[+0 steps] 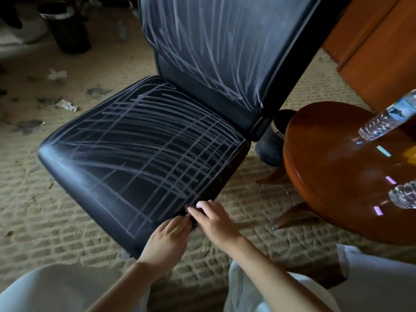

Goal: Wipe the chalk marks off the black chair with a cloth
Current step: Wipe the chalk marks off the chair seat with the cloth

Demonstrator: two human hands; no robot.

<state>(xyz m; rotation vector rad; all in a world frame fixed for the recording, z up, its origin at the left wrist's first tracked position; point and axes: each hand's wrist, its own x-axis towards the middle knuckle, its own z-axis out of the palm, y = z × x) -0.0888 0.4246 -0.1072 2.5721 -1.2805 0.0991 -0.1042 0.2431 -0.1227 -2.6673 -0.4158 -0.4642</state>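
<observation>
Chair (144,154): black, on the carpet, centre of view, seat toward the person. Marks (157,122): pale chalk lines cross-hatch the whole seat and streak the back (213,41). No wiped patch seen.

Left hand (167,237): fingers straight and pressed together, lying on the near corner of the seat.
Right hand (216,221): just beside it at the same corner, fingers curled. A small pale spot at one fingertip; chalk stub or nail, cannot tell, so its grip is unclear.

Cloth: not identified. A dark patch between the two hands could be one, or just the seat edge.

Step, as judged: wiping not begun. The next move calls for a cloth in hand, pressed flat, and stroked across the seat lines, then the back.

Outward: round wooden table (315,176) to the right, carrying short coloured sticks (383,151), probably chalk, and two clear bottles (387,118), both cut off by the frame edge. Top of the back is also cut off.
</observation>
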